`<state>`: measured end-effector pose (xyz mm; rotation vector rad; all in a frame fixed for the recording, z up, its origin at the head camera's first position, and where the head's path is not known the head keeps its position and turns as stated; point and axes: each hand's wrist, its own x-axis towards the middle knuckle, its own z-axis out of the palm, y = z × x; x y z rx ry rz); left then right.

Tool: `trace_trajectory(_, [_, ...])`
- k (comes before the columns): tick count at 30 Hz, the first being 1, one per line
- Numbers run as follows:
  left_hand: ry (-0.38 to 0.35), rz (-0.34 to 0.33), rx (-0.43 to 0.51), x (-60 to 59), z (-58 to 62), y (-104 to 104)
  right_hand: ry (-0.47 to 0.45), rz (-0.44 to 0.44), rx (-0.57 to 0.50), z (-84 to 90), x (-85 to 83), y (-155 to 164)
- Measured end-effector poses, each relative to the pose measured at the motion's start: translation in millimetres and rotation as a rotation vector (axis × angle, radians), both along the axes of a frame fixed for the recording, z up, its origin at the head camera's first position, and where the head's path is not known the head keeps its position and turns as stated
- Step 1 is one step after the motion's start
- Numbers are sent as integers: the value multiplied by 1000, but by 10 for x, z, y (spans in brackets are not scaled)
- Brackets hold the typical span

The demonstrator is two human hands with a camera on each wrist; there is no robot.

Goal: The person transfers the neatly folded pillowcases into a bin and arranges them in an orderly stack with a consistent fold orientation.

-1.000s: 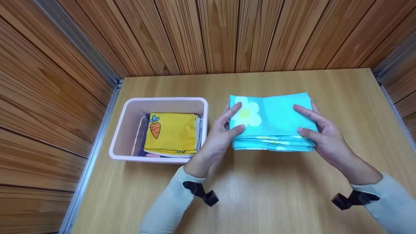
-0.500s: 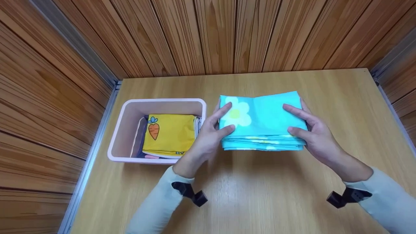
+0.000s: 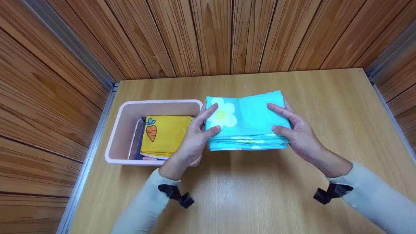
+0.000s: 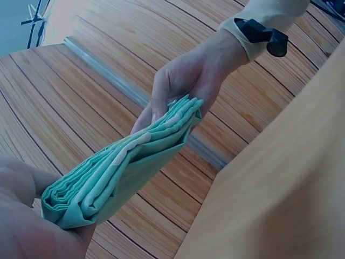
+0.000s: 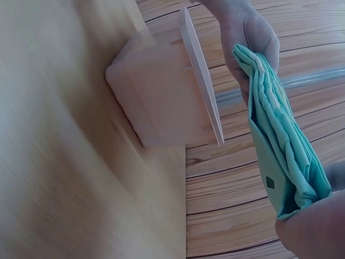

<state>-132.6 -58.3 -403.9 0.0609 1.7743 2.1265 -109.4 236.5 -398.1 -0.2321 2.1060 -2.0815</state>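
Note:
A folded turquoise cloth (image 3: 250, 117) with a white flower print is held up above the table between both hands. My left hand (image 3: 190, 136) grips its left end, thumb and forefinger on the top face. On the opposite end, my right hand (image 3: 302, 138) pinches it the same way. Its many layers show edge-on in the left wrist view as a thick green-blue bundle (image 4: 124, 162). Just left of the cloth stands a pale pink plastic bin (image 3: 112, 139), its right side partly behind my left hand. Inside lies a folded yellow cloth (image 3: 169, 133) with a carrot print.
Dark blue fabric (image 3: 138, 139) lies beside the yellow cloth in the bin. Wood-panelled walls (image 3: 214, 39) rise behind and to the sides of the wooden table (image 3: 247, 195). Metal rails run along the side edges.
Both hands have moved left with the turquoise cloth, bringing it up to the bin's right rim. The left hand now covers more of the bin and the yellow cloth.

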Motion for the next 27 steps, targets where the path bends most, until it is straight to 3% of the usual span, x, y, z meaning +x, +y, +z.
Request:
trace_trajectory(4, [-9,-6,42,-6,13,-71,-8,-4,18,-5,-8,-71])
trace_trajectory(11, [87,-23,-43,-26,49,-213,-7,-9,-27,5,-29,-222])
trace_trajectory(27, [63,-28,8,-103,166,-659,24,8,-84,0,-126,-600])
